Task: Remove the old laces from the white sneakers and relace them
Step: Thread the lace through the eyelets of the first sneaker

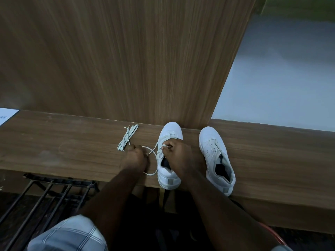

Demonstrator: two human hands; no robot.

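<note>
Two white sneakers stand toe-away on a wooden ledge. The left sneaker has a white lace partly threaded, with loose loops trailing to its left. My right hand lies over its tongue and pinches the lace near the upper eyelets. My left hand is beside the shoe, fingers curled round the loose lace end. The right sneaker has bare eyelets and no lace. A bundle of loose white laces lies on the ledge, left of both hands.
A tall wooden panel rises right behind the sneakers' toes. A white paper lies at the ledge's far left. Below the ledge's front edge is a black metal rack. A pale floor shows at the right.
</note>
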